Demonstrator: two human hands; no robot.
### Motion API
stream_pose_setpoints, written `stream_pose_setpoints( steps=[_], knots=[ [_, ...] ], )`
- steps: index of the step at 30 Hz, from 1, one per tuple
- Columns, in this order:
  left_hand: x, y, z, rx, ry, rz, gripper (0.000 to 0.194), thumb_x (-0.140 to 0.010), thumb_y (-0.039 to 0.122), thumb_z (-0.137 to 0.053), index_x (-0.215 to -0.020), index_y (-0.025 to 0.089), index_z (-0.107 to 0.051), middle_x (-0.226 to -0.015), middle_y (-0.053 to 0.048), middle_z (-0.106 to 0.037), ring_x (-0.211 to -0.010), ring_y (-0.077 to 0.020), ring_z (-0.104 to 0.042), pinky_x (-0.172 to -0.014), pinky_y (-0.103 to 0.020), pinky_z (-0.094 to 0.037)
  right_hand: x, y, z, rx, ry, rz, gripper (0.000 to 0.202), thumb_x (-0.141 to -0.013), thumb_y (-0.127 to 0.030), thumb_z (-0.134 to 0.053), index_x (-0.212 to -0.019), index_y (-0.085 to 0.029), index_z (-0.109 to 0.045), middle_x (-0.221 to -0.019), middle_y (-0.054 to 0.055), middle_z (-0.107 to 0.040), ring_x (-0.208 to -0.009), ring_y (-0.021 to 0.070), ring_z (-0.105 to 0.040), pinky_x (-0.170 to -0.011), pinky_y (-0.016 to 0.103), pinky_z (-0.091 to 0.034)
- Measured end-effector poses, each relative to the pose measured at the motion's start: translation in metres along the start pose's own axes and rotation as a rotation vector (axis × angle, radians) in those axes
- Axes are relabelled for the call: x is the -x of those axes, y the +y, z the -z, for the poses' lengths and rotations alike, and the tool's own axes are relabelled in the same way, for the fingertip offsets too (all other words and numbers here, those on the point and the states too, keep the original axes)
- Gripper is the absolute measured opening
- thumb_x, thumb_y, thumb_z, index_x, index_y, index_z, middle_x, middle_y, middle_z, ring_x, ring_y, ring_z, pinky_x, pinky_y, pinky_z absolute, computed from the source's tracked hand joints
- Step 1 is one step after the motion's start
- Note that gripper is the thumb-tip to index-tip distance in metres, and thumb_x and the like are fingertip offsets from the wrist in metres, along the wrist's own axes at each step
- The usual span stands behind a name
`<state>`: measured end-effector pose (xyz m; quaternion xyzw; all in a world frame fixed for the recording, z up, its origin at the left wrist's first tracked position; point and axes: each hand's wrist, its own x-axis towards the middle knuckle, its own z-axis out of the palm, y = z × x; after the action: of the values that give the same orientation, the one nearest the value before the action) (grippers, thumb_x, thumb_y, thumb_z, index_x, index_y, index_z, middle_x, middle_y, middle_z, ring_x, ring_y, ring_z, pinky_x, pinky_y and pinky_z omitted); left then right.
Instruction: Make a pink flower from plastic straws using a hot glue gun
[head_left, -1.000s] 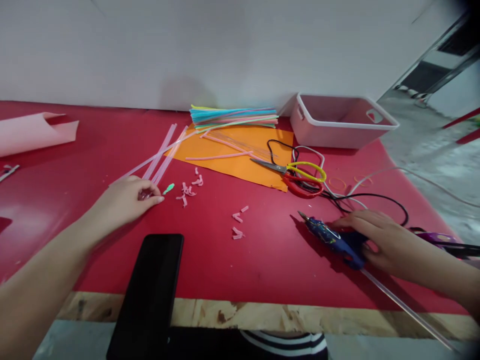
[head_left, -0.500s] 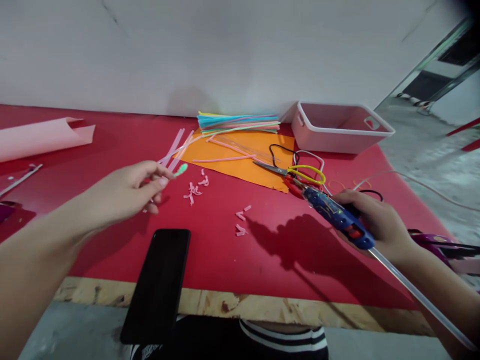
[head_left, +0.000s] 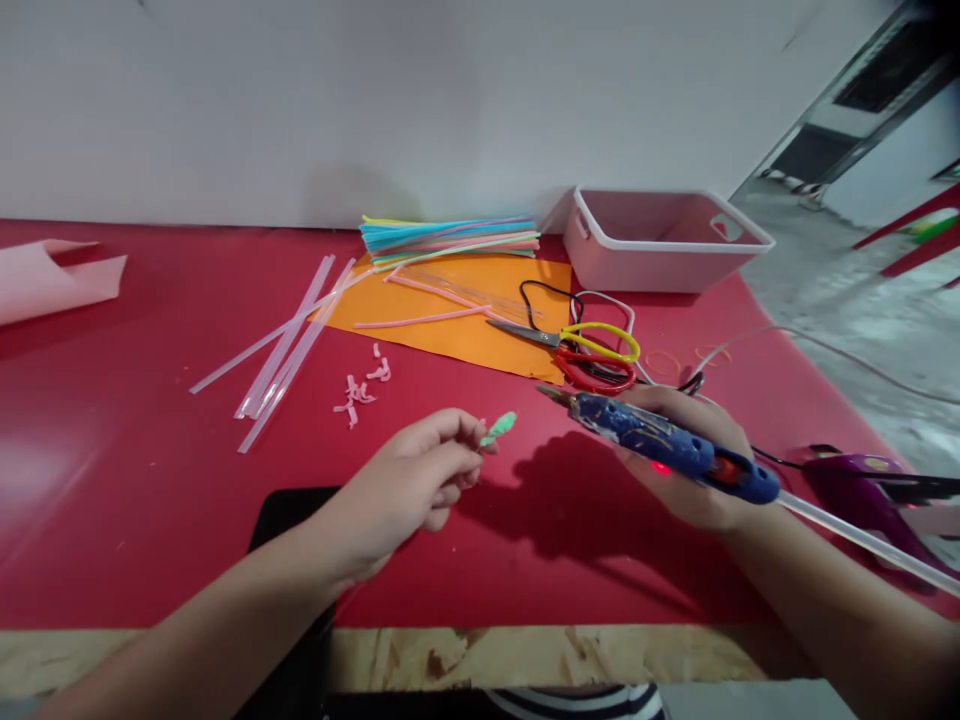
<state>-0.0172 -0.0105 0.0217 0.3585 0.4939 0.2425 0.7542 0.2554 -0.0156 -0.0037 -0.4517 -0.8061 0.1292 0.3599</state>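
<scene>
My left hand (head_left: 420,470) is closed, its thumb and fingertips pinching a small green piece (head_left: 499,429). The piece's lower end is hidden by the fingers. In my right hand (head_left: 694,455) is a blue hot glue gun (head_left: 660,435). Its metal nozzle points left toward the green piece, with a gap between them. A long clear glue stick (head_left: 862,540) runs out of the gun's back end. Just beyond the gun lie scissors (head_left: 600,345) with one yellow and one red handle. Small curled pink scraps (head_left: 356,393) lie left of my left hand.
Pale pink strips (head_left: 289,345) cross on the red table (head_left: 172,500). A bundle of coloured sticks (head_left: 446,240) rests on an orange sheet (head_left: 450,335). At the back right stands a pink bin (head_left: 652,270). A black phone (head_left: 289,505) lies partly under my left forearm.
My left hand has moved right with the green piece, over where loose pink scraps lay, bringing it near the glue gun's nozzle. The right hand still holds the gun. The view has shifted slightly.
</scene>
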Motion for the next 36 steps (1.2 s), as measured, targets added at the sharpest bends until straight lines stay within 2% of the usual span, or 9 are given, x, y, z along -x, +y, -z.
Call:
stream_pose_setpoints(
  steps=[2, 5, 9, 12, 15, 20, 26, 30, 36],
  knots=[
    [-0.009, -0.002, -0.003, 0.071, -0.012, -0.025, 0.009, -0.090, 0.021, -0.055, -0.081, 0.021, -0.053, -0.066, 0.005, -0.051, -0.044, -0.0021, -0.025, -0.040, -0.014, -0.015, 0.005, 0.001, -0.001, -0.007, 0.005, -0.008, 0.020, -0.079, -0.017, -0.061, -0.095, -0.028, -0.058, -0.074, -0.002, -0.071, -0.057, 0.0168, -0.066, -0.051, 0.025, -0.051],
    [-0.017, -0.009, -0.003, 0.151, -0.052, -0.016, 0.027, -0.091, 0.034, -0.062, -0.074, 0.019, -0.048, -0.060, 0.007, -0.045, -0.043, -0.0012, -0.025, -0.040, -0.013, -0.016, 0.009, -0.001, -0.004, -0.017, 0.016, -0.027, 0.020, -0.079, -0.023, -0.060, -0.098, -0.030, -0.057, -0.078, -0.001, -0.070, -0.057, 0.0178, -0.066, -0.050, 0.027, -0.052],
    [-0.020, -0.018, 0.004, 0.324, -0.100, 0.065, 0.028, -0.084, 0.033, -0.072, -0.072, 0.018, -0.052, -0.056, 0.006, -0.049, -0.045, -0.0027, -0.038, -0.043, -0.013, -0.028, 0.009, -0.003, -0.008, -0.001, -0.034, -0.053, 0.022, -0.079, -0.022, -0.060, -0.099, -0.030, -0.057, -0.081, 0.000, -0.069, -0.060, 0.0176, -0.066, -0.052, 0.028, -0.052],
    [-0.020, -0.022, 0.007, 0.444, -0.160, 0.144, 0.030, -0.078, 0.033, -0.079, -0.071, 0.019, -0.053, -0.048, 0.008, -0.046, -0.040, -0.0030, -0.033, -0.040, -0.014, -0.029, 0.010, -0.001, -0.009, -0.029, -0.080, -0.004, 0.024, -0.078, -0.022, -0.058, -0.101, -0.028, -0.056, -0.081, 0.002, -0.069, -0.064, 0.0184, -0.067, -0.054, 0.028, -0.053],
    [-0.020, -0.023, 0.007, 0.490, -0.161, 0.191, 0.028, -0.076, 0.032, -0.080, -0.074, 0.019, -0.055, -0.043, 0.010, -0.043, -0.037, -0.0027, -0.029, -0.038, -0.014, -0.028, 0.012, 0.004, -0.008, -0.009, -0.136, 0.075, 0.033, -0.078, -0.021, -0.058, -0.109, -0.027, -0.054, -0.086, 0.005, -0.069, -0.070, 0.0208, -0.069, -0.056, 0.030, -0.055],
    [-0.019, -0.019, 0.005, 0.409, -0.122, 0.158, 0.029, -0.078, 0.033, -0.078, -0.068, 0.017, -0.056, -0.056, 0.003, -0.058, -0.044, -0.0043, -0.040, -0.038, -0.014, -0.034, 0.015, 0.011, -0.002, -0.008, -0.168, 0.093, 0.033, -0.080, -0.020, -0.058, -0.112, -0.027, -0.055, -0.089, 0.007, -0.068, -0.077, 0.0230, -0.070, -0.063, 0.034, -0.058],
    [-0.017, -0.022, 0.005, 0.165, -0.064, -0.042, 0.020, -0.084, 0.032, -0.073, -0.073, 0.019, -0.061, -0.061, 0.002, -0.066, -0.046, -0.0073, -0.053, -0.038, -0.016, -0.037, 0.016, 0.009, -0.004, -0.055, -0.186, 0.122, 0.028, -0.086, -0.042, -0.058, -0.109, -0.026, -0.059, -0.089, 0.007, -0.068, -0.079, 0.0244, -0.070, -0.066, 0.037, -0.059],
    [-0.018, -0.022, 0.005, 0.114, -0.059, -0.069, 0.019, -0.085, 0.030, -0.071, -0.072, 0.020, -0.061, -0.061, 0.001, -0.068, -0.046, -0.0081, -0.057, -0.038, -0.016, -0.035, 0.014, 0.006, -0.006, -0.035, -0.173, 0.120, 0.023, -0.085, -0.035, -0.057, -0.107, -0.026, -0.058, -0.087, 0.006, -0.067, -0.077, 0.0230, -0.070, -0.065, 0.036, -0.059],
    [-0.018, -0.021, 0.004, 0.111, -0.065, -0.081, 0.016, -0.085, 0.027, -0.070, -0.073, 0.020, -0.063, -0.062, 0.001, -0.069, -0.045, -0.0072, -0.056, -0.038, -0.015, -0.036, 0.014, 0.002, -0.005, 0.011, -0.114, 0.090, 0.024, -0.077, -0.018, -0.056, -0.100, -0.026, -0.057, -0.083, 0.005, -0.065, -0.071, 0.0202, -0.067, -0.060, 0.033, -0.055]
  ],
)
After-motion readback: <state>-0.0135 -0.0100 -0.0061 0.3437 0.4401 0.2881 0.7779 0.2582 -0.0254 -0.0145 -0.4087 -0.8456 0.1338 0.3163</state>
